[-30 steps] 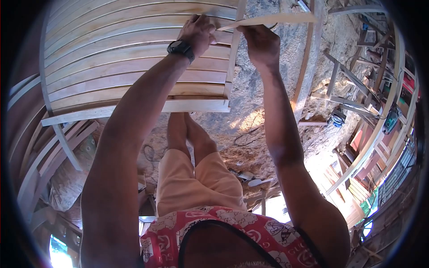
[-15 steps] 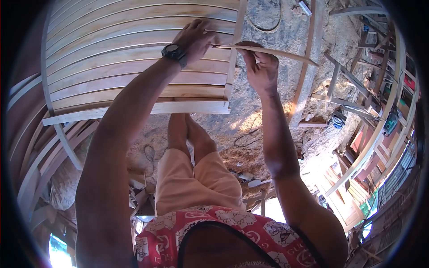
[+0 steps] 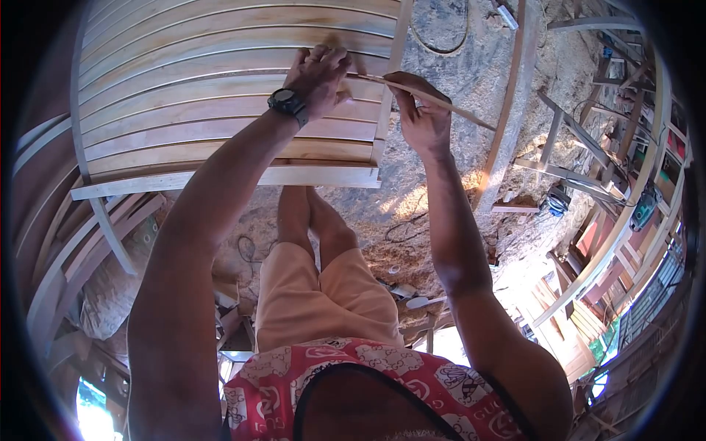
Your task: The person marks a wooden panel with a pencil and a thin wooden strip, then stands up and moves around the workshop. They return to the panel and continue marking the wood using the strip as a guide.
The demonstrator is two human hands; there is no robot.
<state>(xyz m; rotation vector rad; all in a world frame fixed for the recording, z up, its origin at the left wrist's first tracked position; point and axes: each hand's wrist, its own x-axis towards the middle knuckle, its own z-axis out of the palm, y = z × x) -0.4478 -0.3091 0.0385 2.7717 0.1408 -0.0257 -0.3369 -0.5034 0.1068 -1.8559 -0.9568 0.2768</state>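
Note:
A slatted wooden panel (image 3: 220,95) lies in front of me, its pale slats running left to right inside a frame. My left hand (image 3: 318,84), with a dark watch at the wrist, rests over the slats near their right end, fingers bent but apart. Pinched in my right hand (image 3: 425,121), just beyond the panel's right edge, is a thin wooden strip (image 3: 467,114). The strip's left end reaches over the panel beside my left hand and lies along a gap between slats. Its right end sticks out past my right hand over the ground.
A long wooden board (image 3: 507,95) lies on the dusty ground to the right. Timber framing (image 3: 570,176) and a teal power tool (image 3: 646,206) are farther right. Curved wooden pieces (image 3: 81,242) lean at the left, below the panel. A cable loop (image 3: 441,50) lies above the panel's right side.
The strip's outer end has swung down and inward, and less of it shows past my right hand. My left hand has shifted slightly down, its fingers more bent.

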